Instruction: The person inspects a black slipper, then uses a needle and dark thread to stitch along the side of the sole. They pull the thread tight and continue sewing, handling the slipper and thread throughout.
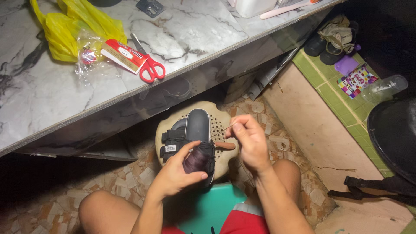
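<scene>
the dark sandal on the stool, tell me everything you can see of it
The sandal is a dark grey slide with a smooth, rubbery-looking footbed and black straps, one bearing a small label. It lies sole-down on a round beige perforated stool, toe toward the counter. The left hand holds a spool of dark thread against its near end; the right hand pinches a thread just beside it.

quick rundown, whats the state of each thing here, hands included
left hand: gripping a dark thread spool
right hand: pinching a thin thread or needle
grey sandal: lying on the beige stool, straps at its left
awl with brown handle: lying on the stool
red-handled scissors: closed, flat on the marble counter
yellow plastic bag: crumpled on the counter
clear bottle: lying on its side
</scene>
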